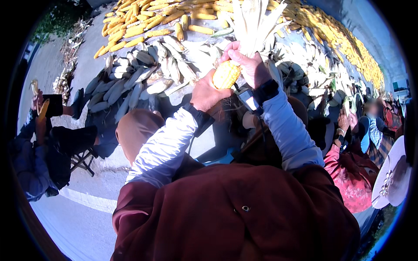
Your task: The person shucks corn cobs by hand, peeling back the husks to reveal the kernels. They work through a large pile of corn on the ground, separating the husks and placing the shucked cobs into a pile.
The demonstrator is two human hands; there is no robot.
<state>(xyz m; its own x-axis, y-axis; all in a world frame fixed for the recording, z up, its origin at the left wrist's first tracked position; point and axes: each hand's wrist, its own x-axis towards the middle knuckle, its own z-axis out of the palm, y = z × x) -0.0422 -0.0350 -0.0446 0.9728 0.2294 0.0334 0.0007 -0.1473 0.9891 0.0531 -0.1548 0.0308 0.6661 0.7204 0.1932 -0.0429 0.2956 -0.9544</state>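
A yellow ear of corn (226, 75) is held up in front of me, its kernels bare and its pale husk (252, 26) peeled back and fanned out at the far end. My left hand (207, 92) is closed round the bare part of the ear. At its husk end my right hand (250, 65) grips the corn, fingers closed at the base of the leaves. Some of the right fingertips are hidden behind the husk. Just beyond both hands lie several unpeeled ears in dry husks (167, 65).
Bare yellow cobs (135, 28) lie heaped at the far left, with another long pile (344, 39) at the far right. A person at the left holds an ear (43, 109) beside a folding stool (82, 160). People in red sit at the right, near a pale hat (389, 178).
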